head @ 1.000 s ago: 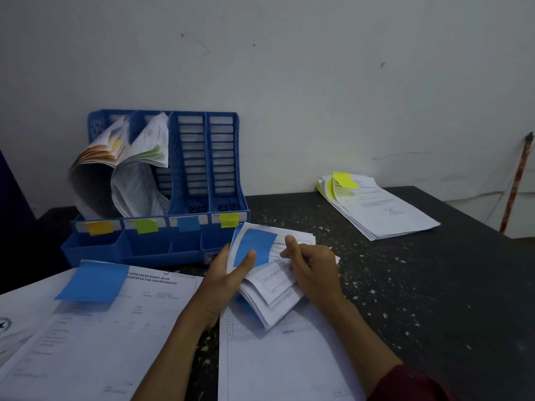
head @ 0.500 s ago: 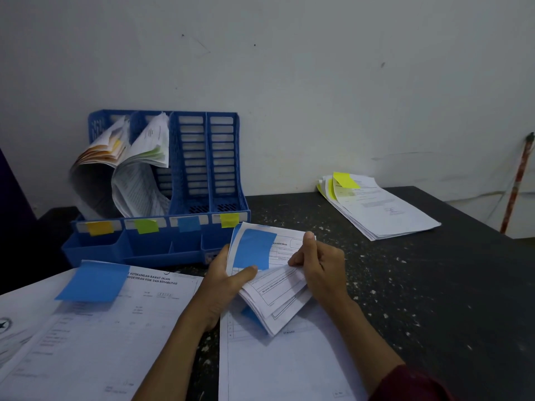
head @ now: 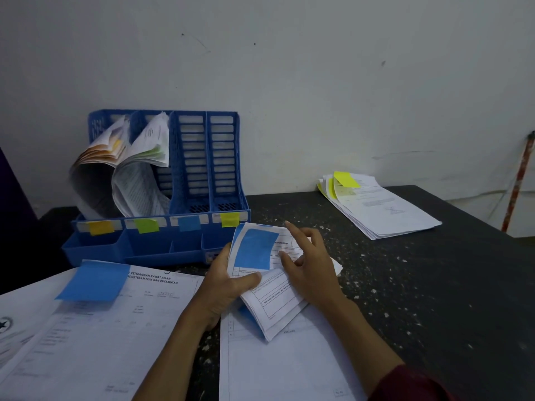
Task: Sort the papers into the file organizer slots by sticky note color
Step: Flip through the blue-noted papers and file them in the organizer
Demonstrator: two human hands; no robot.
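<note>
Left hand (head: 228, 287): grips the small sheaf of papers (head: 278, 296) at its left edge, thumb laid flat across the front and the fingers curled behind.

Right hand (head: 309, 264): fingers splayed wide and mostly straight, index raised. The palm lies over the right part of the sheaf and holds nothing. Whether the thumb tip touches the paper cannot be told. A dark red sleeve (head: 411, 386) covers the forearm.

Sheaf: thin white printed forms, fanned unevenly. A matte blue sticky note (head: 254, 250) is on the top sheet. It is held just in front of the file organizer (head: 223, 157), above a flat white sheet (head: 275, 366).

File organizer: blue plastic with slatted backs and four upright slots. The front tabs are orange (head: 100, 227), green (head: 147, 225), blue (head: 189, 223) and yellow (head: 230, 219). Curled, drooping papers fill the orange slot (head: 95, 166) and the green slot (head: 144, 169).

Large form (head: 86, 328): lies at near left and bears a second blue note (head: 94, 282), its lower edge lifting.

Far stack (head: 382, 209): loose white sheets with a yellow note (head: 346, 179), lying well apart at the right.

Table (head: 419, 285): dark, with pale flecks.
</note>
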